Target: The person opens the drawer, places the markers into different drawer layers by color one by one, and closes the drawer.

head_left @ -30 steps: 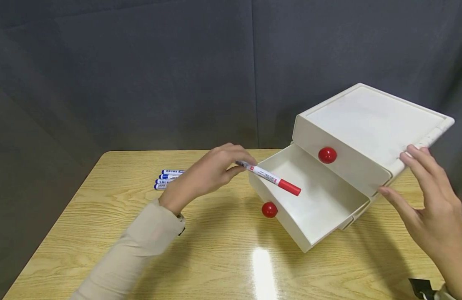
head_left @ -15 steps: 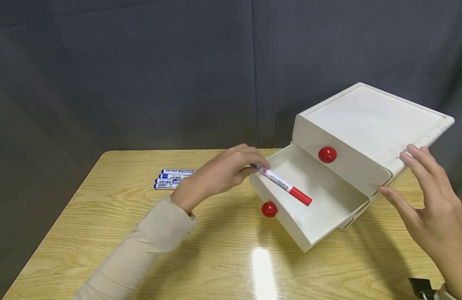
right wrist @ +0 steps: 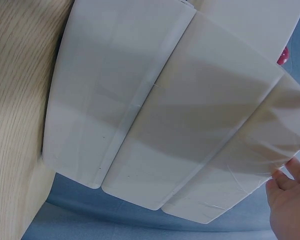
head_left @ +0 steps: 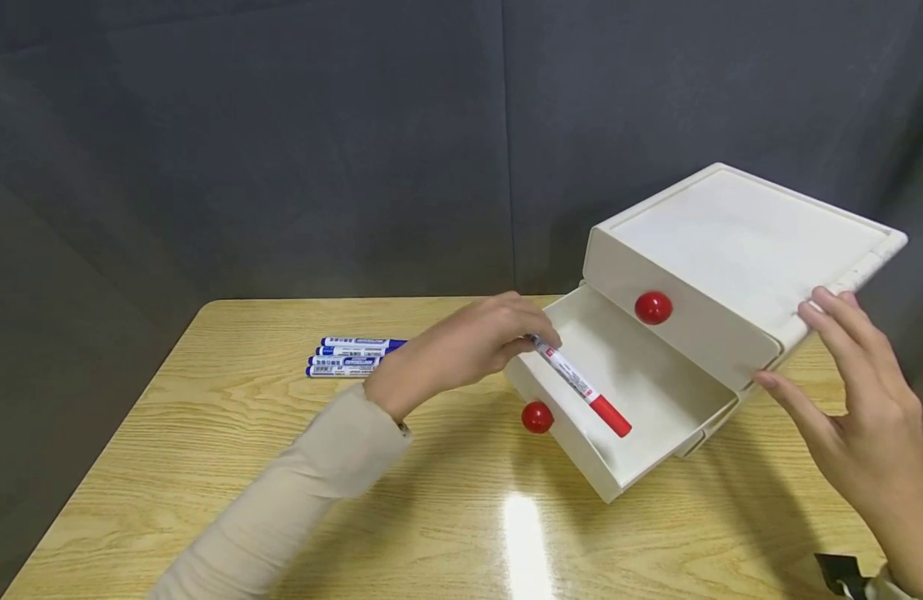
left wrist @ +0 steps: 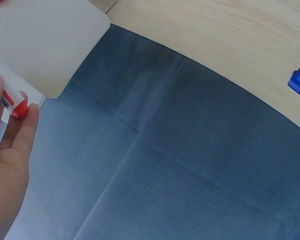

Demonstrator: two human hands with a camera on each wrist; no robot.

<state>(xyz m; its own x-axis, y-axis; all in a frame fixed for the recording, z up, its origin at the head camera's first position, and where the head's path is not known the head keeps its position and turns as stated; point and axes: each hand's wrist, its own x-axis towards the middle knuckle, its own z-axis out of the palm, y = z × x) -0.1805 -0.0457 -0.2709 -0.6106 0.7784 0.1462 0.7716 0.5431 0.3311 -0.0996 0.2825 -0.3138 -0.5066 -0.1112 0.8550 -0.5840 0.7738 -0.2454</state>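
Stretching across the lower half of the head view, a pale wood-grain table [head_left: 207,475] carries a streak of glare [head_left: 526,542] between 5 and 6 o'clock, while a dark grey curtain [head_left: 281,150], creased by a seam near 12 o'clock, hangs behind it. Toward 3 o'clock sits a white drawer unit [head_left: 761,250], its upper drawer closed behind a red knob [head_left: 652,307]; the pulled-out drawer [head_left: 581,454] juts toward 8 o'clock from beneath it and bears a red knob of its own. Near 8 o'clock a row of blue markers [head_left: 345,362] lies side by side on the wood, partly behind the left hand [head_left: 469,346]. That hand's fingers and thumb pinch the rear end of a red-capped marker [head_left: 574,375], which is over the pulled-out drawer with its cap toward 4 or 5 o'clock; whether the cap touches the drawer floor, I cannot tell. The right hand [head_left: 862,417], fingers spread and loosely extended, rests its fingertips on the unit's edge. Compared with a second ago, the left hand has shifted toward 3 o'clock, the marker reaches deeper and slants more steeply, and more of the blue markers shows; the right hand and unit have hardly moved.
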